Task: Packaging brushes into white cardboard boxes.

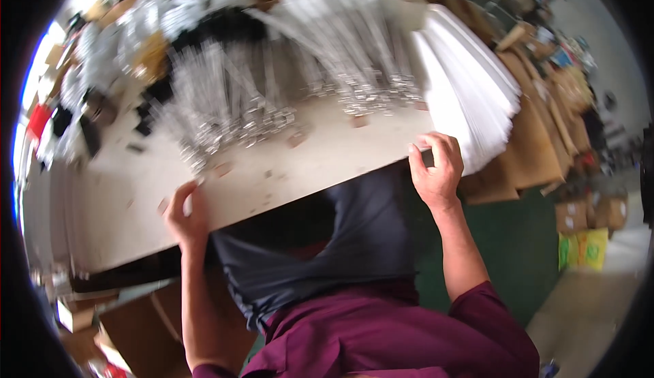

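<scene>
My left hand (187,218) is at the front edge of a pale work table (300,170). Its fingers are curved, with a gap between them and the thumb; they look slightly blurred, and I see nothing in them. My right hand (437,172) is at the table's right front corner, thumb and fingers apart, beside a fanned stack of thin white sheets (463,99). Behind the hands lie two bundles of long, thin, clear strips with shiny metallic ends: a left bundle (225,99) and a right bundle (354,44). Motion blur hides what the strips are.
Small reddish-brown pieces (296,138) lie in front of the bundles. Clear plastic bags (170,13) heap up at the back left. Flattened cardboard (531,139) stands right of the white stack. A cardboard box (139,323) sits below the table at the left.
</scene>
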Motion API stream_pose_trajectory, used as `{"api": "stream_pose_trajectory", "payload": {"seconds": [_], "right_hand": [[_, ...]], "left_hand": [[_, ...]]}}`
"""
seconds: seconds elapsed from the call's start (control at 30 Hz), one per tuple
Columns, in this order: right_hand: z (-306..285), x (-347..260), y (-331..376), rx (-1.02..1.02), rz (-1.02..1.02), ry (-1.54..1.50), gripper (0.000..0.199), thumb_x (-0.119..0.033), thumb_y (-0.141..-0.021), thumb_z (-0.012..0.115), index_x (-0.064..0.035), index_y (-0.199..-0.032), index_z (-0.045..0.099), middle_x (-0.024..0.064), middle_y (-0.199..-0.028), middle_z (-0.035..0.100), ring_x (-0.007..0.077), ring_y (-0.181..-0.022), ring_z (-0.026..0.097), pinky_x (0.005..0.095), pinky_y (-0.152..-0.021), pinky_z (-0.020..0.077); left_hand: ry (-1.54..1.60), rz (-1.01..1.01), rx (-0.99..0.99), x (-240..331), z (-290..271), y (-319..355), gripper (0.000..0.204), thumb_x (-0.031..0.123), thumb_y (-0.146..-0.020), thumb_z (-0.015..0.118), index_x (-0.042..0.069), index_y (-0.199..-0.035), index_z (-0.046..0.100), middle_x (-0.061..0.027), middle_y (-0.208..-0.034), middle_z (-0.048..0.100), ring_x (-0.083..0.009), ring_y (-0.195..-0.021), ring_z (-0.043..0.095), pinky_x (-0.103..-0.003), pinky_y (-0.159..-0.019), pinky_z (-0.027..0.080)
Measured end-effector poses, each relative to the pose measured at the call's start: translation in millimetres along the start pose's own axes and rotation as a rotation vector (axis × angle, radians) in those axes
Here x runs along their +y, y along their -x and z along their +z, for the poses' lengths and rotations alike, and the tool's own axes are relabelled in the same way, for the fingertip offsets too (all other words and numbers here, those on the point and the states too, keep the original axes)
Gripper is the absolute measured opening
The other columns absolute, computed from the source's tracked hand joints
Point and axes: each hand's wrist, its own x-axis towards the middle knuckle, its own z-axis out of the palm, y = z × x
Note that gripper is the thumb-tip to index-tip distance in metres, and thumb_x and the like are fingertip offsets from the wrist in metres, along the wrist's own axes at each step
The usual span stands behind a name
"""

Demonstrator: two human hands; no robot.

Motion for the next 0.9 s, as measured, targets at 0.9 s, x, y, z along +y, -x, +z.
{"api": "stream_pose_trajectory", "payload": {"seconds": [0.9], "right_hand": [[-78.1, 50.9, -12.6, -0.092, 0.318, 0.602, 0.073, -0.013, -0.077, 0.077, 0.0041, -0.141, 0.048, 0.0208, -0.119, 0.060, 0.0404, -0.111, 0.058, 0.0512, -0.103, 0.0455]], "left_hand": [[-0.089, 0.232, -0.034, -1.3, 23.5, 2.3, 0.010, 0.002, -0.090, 0.066, 0.001, -0.100, 0.070, -0.0165, -0.110, 0.073, -0.0350, -0.103, 0.068, -0.042, -0.094, 0.053]]}}
